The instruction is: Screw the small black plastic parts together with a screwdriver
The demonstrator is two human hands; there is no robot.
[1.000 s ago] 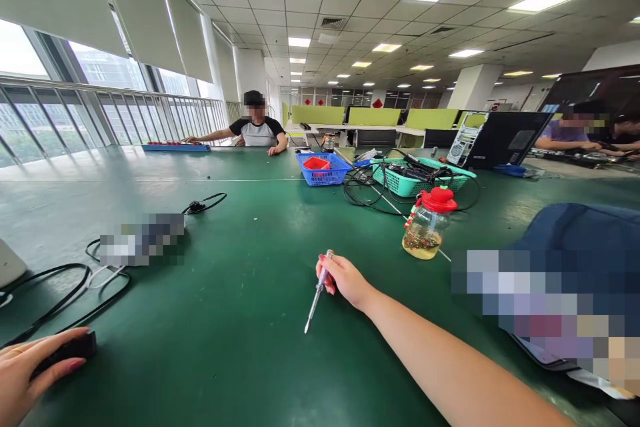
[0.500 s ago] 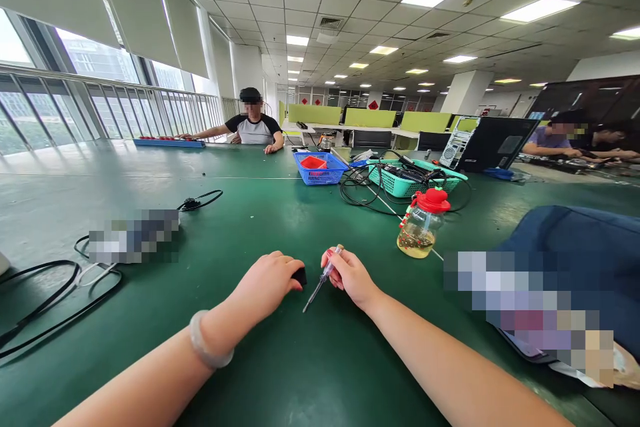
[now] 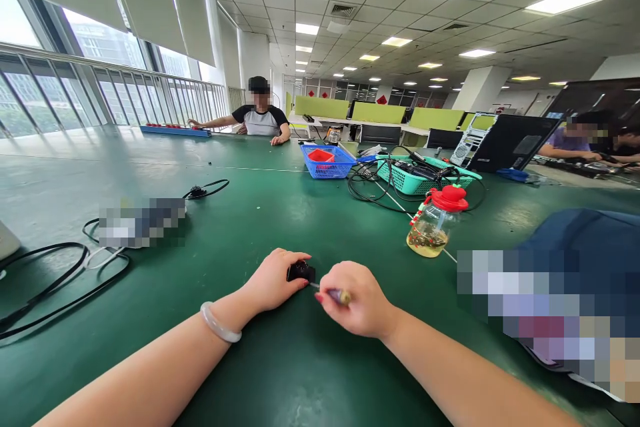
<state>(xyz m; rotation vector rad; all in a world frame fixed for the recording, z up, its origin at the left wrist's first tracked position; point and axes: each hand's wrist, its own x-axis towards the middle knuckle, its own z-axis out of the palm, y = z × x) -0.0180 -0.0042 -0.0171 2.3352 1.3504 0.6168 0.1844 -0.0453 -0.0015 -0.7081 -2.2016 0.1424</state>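
My left hand (image 3: 274,280) is closed round a small black part (image 3: 300,271) and holds it down on the green table (image 3: 280,213). My right hand (image 3: 357,305) is closed on a screwdriver (image 3: 334,293) with a clear handle. The screwdriver points left, and its tip meets the black part's right side. Both hands sit close together at the middle of the view, near the table's front. A pale bangle (image 3: 220,322) is on my left wrist.
A glass jar with a red lid (image 3: 436,222) stands to the right. Behind it are a blue basket (image 3: 327,163), a teal basket (image 3: 425,177) and tangled black cables (image 3: 373,190). More cables (image 3: 55,273) lie at the left. A dark blue bag (image 3: 580,240) is at the right. People sit at the far side.
My left hand carried the black part from the far left to the middle. My right hand turned the screwdriver over and brought its tip against the part.
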